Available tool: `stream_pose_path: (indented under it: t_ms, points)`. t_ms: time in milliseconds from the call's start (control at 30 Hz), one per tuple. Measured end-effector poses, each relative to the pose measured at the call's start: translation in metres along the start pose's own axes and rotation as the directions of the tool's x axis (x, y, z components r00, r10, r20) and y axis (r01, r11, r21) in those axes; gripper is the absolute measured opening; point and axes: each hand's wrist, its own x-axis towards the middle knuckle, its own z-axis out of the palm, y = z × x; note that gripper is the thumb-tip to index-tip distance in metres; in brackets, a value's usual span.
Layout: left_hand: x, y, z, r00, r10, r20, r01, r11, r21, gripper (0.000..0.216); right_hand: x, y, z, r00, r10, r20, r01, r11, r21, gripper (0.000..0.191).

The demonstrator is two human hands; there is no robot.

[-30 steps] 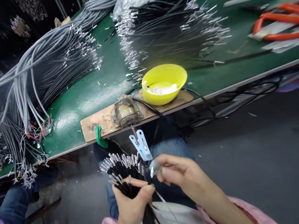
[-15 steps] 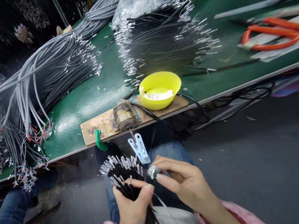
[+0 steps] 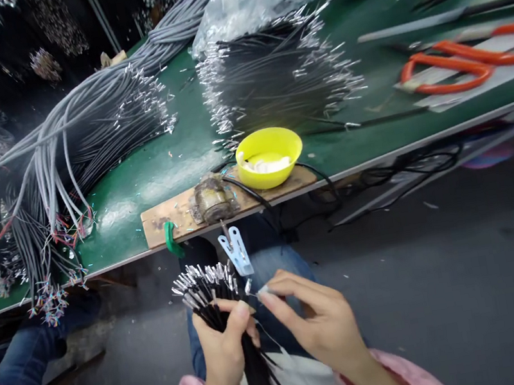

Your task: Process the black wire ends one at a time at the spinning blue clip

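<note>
My left hand (image 3: 226, 337) is wrapped round a bundle of short black cables (image 3: 207, 291), whose bare silvery ends fan out above the fist and whose tails hang below it. Just right of the bundle, my right hand (image 3: 313, 317) is closed in a pinch of thumb and forefinger. Something small and pale shows at those fingertips, too blurred to name. A shiny silvery piece (image 3: 248, 286) sits between the two hands. Past my left hand, a thin pale strand (image 3: 270, 335) curves down toward my lap. Above them, a light-blue clothes peg (image 3: 236, 252) is fixed to the motor's shaft.
A small motor (image 3: 213, 198) and a yellow bowl (image 3: 271, 158) with white pieces stand on a wooden board (image 3: 159, 224), held by a green clamp (image 3: 173, 239). Grey cables (image 3: 49, 147), black cables (image 3: 268, 80) and orange-handled scissors (image 3: 449, 81) lie on the green table. Another person's leg (image 3: 30, 365) is at left.
The crumpled silvery bit at my right fingertips has shrunk to a small shiny piece beside the bundle. My right hand has shifted slightly; my left keeps its hold on the cables.
</note>
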Motion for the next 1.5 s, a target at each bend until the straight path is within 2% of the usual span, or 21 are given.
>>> stream_pose_path:
  t_ms: [67,167,300,433,500,567,733,867,967,1100,1167,1233,1267,1300,1400,1500]
  points:
    - [0.001,-0.003,-0.005,0.999,-0.028,0.032,0.028,1.0,0.009,0.042,0.0,0.002,-0.004,0.998,0.053,0.031,-0.054,0.997,0.047,0.013]
    - [0.001,-0.005,-0.008,0.997,-0.041,0.072,0.04,0.999,0.013,0.042,0.002,0.002,-0.007,0.99,0.066,0.126,-0.082,0.989,0.125,0.006]
    - [-0.002,-0.003,-0.008,0.995,0.021,0.098,-0.023,1.0,0.018,0.035,0.005,0.005,-0.006,0.964,0.162,0.211,-0.223,0.925,0.307,0.017]
    - [-0.008,0.003,-0.006,0.988,0.151,-0.041,-0.148,0.987,0.065,0.017,0.005,0.013,-0.004,0.915,0.333,0.227,-0.399,0.826,0.398,0.025]
    - [-0.011,0.005,-0.005,0.972,0.209,-0.11,-0.193,0.972,0.135,0.01,0.005,0.015,-0.006,0.895,0.408,0.183,-0.447,0.809,0.383,0.026]
    - [-0.012,0.005,-0.005,0.961,0.244,-0.131,-0.215,0.956,0.201,0.008,0.006,0.014,-0.008,0.888,0.437,0.14,-0.458,0.819,0.346,0.027]
    - [-0.01,-0.007,-0.008,0.958,0.253,-0.131,-0.202,0.928,0.314,0.009,0.011,0.003,-0.01,0.911,0.368,0.189,-0.406,0.882,0.24,0.028]
    - [-0.006,-0.015,-0.009,0.968,0.224,-0.117,-0.177,0.931,0.319,0.02,0.017,-0.003,-0.006,0.916,0.352,0.192,-0.389,0.896,0.214,0.025]
    - [-0.003,-0.009,-0.008,0.971,0.203,-0.124,-0.158,0.939,0.305,0.019,0.019,-0.003,-0.004,0.913,0.359,0.197,-0.397,0.893,0.211,0.027]
    - [0.002,0.005,-0.004,0.959,0.211,-0.189,-0.157,0.95,0.269,0.008,0.016,0.003,-0.004,0.916,0.336,0.218,-0.376,0.91,0.176,0.027]
    - [0.004,0.007,-0.005,0.969,0.172,-0.176,-0.123,0.959,0.256,0.009,0.013,0.007,-0.004,0.944,0.311,0.113,-0.322,0.941,0.103,0.022]
    - [0.005,0.006,-0.007,0.987,0.12,-0.109,-0.086,0.958,0.275,0.012,0.01,0.008,-0.002,0.968,0.248,-0.031,-0.248,0.969,-0.001,0.016]
    - [0.005,0.004,-0.008,0.992,0.109,-0.066,-0.085,0.951,0.296,0.014,0.009,0.008,-0.001,0.979,0.194,-0.066,-0.197,0.979,-0.047,0.015]
    - [0.006,0.003,-0.01,0.993,0.113,-0.024,-0.099,0.941,0.323,0.017,0.009,0.007,0.001,0.989,0.137,-0.061,-0.142,0.986,-0.085,0.013]
    - [0.005,0.001,-0.012,0.987,0.138,0.084,-0.16,0.91,0.382,0.022,0.01,0.0,0.008,0.994,-0.005,0.109,0.018,0.992,-0.125,0.007]
    - [0.004,0.003,-0.012,0.986,0.151,0.071,-0.167,0.899,0.405,0.016,0.014,-0.003,0.012,0.984,-0.035,0.176,0.05,0.995,-0.083,0.009]
